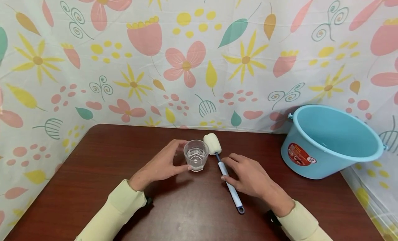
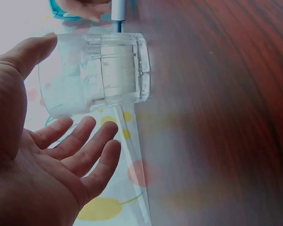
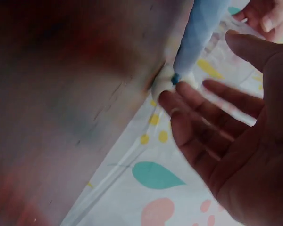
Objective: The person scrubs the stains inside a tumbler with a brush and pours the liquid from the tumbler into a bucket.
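A clear drinking glass (image 1: 196, 156) stands upright on the dark wooden table (image 1: 177, 213). My left hand (image 1: 163, 163) is around its left side, thumb near the front and fingers behind; in the left wrist view the fingers (image 2: 87, 146) are apart from the glass, and the thumb tip overlaps its edge. Just right of the glass lies a bottle brush with a white sponge head (image 1: 212, 144) and a pale blue handle (image 1: 231, 185). Over that handle hovers my right hand (image 1: 250, 175), its relaxed fingers (image 3: 198, 136) spread beside it, not wrapped around it.
A light blue bucket (image 1: 326, 166) with a red label stands at the table's right side, near the back. Behind the table hangs a white curtain (image 1: 192, 95) printed with flowers and leaves, running along the back edge.
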`<act>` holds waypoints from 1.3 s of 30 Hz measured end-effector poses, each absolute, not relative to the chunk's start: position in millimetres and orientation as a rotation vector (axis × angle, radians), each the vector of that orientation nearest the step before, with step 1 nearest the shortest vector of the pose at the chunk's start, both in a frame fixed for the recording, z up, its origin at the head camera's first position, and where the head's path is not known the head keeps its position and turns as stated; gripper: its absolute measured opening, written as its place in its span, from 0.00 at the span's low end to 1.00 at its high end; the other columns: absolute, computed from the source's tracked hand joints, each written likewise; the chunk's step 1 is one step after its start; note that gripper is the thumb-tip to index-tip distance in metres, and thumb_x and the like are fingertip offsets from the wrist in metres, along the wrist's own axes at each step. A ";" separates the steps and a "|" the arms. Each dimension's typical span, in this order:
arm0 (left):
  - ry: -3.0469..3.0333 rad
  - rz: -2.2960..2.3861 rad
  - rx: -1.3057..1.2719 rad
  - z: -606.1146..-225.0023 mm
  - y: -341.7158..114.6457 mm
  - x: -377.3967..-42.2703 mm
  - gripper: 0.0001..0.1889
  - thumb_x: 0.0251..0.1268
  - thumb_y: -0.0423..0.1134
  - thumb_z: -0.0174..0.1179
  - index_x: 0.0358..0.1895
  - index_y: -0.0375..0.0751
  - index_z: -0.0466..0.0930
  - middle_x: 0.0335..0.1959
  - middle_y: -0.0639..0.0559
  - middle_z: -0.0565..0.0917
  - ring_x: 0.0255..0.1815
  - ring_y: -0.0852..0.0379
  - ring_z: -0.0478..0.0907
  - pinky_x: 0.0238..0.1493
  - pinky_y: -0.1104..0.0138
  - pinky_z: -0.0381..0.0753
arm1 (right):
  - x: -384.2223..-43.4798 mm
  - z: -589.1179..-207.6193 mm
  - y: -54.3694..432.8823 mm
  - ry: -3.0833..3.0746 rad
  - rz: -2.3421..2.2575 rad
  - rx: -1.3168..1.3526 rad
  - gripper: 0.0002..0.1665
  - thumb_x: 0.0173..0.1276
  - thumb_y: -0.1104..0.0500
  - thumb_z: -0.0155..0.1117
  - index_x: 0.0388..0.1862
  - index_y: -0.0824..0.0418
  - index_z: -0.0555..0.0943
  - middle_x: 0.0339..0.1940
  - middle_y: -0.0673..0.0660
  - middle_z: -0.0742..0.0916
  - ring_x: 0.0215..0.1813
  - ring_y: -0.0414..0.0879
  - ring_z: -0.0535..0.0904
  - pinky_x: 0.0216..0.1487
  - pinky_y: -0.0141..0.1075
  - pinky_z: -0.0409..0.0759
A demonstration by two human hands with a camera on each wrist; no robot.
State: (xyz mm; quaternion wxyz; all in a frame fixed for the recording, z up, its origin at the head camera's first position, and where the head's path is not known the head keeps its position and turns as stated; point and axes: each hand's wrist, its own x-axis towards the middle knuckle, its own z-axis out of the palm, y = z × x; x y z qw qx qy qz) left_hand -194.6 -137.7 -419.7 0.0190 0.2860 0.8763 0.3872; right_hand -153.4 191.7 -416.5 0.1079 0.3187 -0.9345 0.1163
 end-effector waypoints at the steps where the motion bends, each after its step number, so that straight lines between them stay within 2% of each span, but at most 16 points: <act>1: 2.722 1.203 0.888 -419.4 -136.9 -194.8 0.43 0.62 0.51 0.79 0.75 0.44 0.67 0.67 0.54 0.74 0.66 0.53 0.77 0.67 0.54 0.78 | -152.8 -417.5 190.0 -2.775 0.330 0.910 0.32 0.65 0.43 0.80 0.63 0.55 0.84 0.51 0.49 0.86 0.44 0.40 0.82 0.40 0.41 0.83; 7: 2.711 1.208 0.838 -419.8 -134.0 -196.5 0.44 0.62 0.51 0.78 0.76 0.43 0.65 0.69 0.52 0.73 0.65 0.54 0.77 0.66 0.54 0.79 | -149.5 -421.3 182.8 -2.894 0.254 0.830 0.43 0.67 0.38 0.77 0.72 0.60 0.77 0.58 0.57 0.86 0.51 0.49 0.87 0.44 0.47 0.86; 12: 2.674 1.237 0.815 -421.2 -131.0 -198.6 0.44 0.62 0.50 0.79 0.77 0.43 0.64 0.68 0.51 0.74 0.63 0.53 0.79 0.66 0.54 0.79 | -147.5 -421.9 180.3 -2.938 0.223 0.792 0.44 0.67 0.38 0.77 0.71 0.63 0.76 0.60 0.60 0.86 0.54 0.52 0.87 0.47 0.49 0.86; 14: 2.658 1.260 0.814 -421.2 -129.4 -199.1 0.44 0.62 0.49 0.79 0.76 0.42 0.64 0.67 0.50 0.75 0.61 0.53 0.80 0.65 0.54 0.79 | -147.0 -422.0 179.5 -2.948 0.212 0.775 0.42 0.66 0.38 0.78 0.67 0.64 0.77 0.57 0.59 0.86 0.51 0.51 0.87 0.45 0.48 0.86; 17: 2.634 1.288 0.807 -422.3 -126.9 -201.2 0.44 0.61 0.49 0.79 0.76 0.42 0.64 0.65 0.49 0.76 0.57 0.55 0.81 0.63 0.55 0.79 | -147.5 -421.5 178.2 -2.975 0.215 0.741 0.36 0.66 0.38 0.78 0.56 0.63 0.79 0.44 0.54 0.85 0.40 0.45 0.83 0.39 0.44 0.83; 20: 2.619 1.296 0.793 -423.7 -124.8 -203.3 0.45 0.61 0.49 0.79 0.77 0.43 0.63 0.64 0.48 0.77 0.55 0.57 0.81 0.61 0.56 0.80 | -148.5 -420.1 177.1 -3.008 0.232 0.710 0.31 0.66 0.37 0.78 0.46 0.60 0.77 0.34 0.49 0.79 0.32 0.41 0.75 0.32 0.39 0.77; 22: 2.607 1.303 0.784 -424.7 -123.5 -204.6 0.45 0.61 0.49 0.79 0.77 0.43 0.63 0.64 0.47 0.77 0.55 0.57 0.81 0.60 0.57 0.80 | -149.4 -419.4 176.6 -3.028 0.249 0.696 0.29 0.66 0.38 0.78 0.42 0.58 0.76 0.30 0.48 0.76 0.29 0.40 0.71 0.30 0.38 0.74; 30: 2.601 1.313 0.760 -426.6 -120.0 -205.6 0.46 0.60 0.49 0.80 0.77 0.44 0.62 0.68 0.51 0.75 0.62 0.53 0.78 0.64 0.55 0.77 | -153.3 -421.2 174.0 -3.067 0.260 0.679 0.29 0.66 0.38 0.78 0.37 0.57 0.74 0.26 0.49 0.75 0.27 0.42 0.73 0.28 0.41 0.74; 39: 2.630 1.297 0.781 -428.7 -118.0 -205.5 0.46 0.60 0.50 0.80 0.76 0.45 0.62 0.68 0.51 0.73 0.65 0.54 0.74 0.68 0.54 0.74 | -151.3 -420.1 168.3 -3.160 0.330 0.572 0.29 0.64 0.40 0.80 0.34 0.58 0.72 0.18 0.50 0.74 0.19 0.42 0.71 0.22 0.40 0.73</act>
